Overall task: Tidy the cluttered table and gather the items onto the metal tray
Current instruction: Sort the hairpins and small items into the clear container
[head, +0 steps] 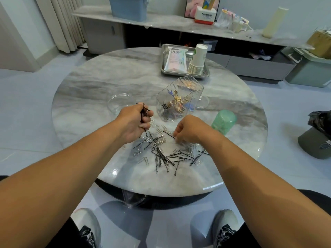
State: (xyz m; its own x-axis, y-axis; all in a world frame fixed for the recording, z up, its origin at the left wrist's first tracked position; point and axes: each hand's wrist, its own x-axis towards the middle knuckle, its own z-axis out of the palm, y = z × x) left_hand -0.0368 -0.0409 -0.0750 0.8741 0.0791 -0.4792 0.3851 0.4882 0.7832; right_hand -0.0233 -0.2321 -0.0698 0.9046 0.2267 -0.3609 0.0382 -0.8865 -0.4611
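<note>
Hairpins (164,158) and paper clips (143,160) lie mixed in one loose heap on the near part of the round marble bench (100,72), far too many and too tangled to count. One metal tray (206,73) sits at the far edge of the bench, holding one flat packet (174,59) and one leaning stack of paper cups (197,59); how many cups are nested I cannot tell. Between tray and heap stands one clear ribbed organiser (176,99) with two compartments visible, the nearer one holding clips and small bits that are hard to make out. One clear round dish (120,102) rests to the left, one green plastic jar (223,120) lies just right of the right wrist, and a second clear round piece (204,102) peeks out behind the organiser, mostly hidden. Both hands work over the heap: the left hand (136,122) is curled round a bunch of black hairpins standing up out of its fist, and the right hand (188,129) pinches one hairpin at the heap's far side, its fingertips turned away from view. Bare marble stretches wide on the left and far left of the bench, while the heap reaches close to the near edge. Two shoes (87,228) show below, cut off by the frame.
</note>
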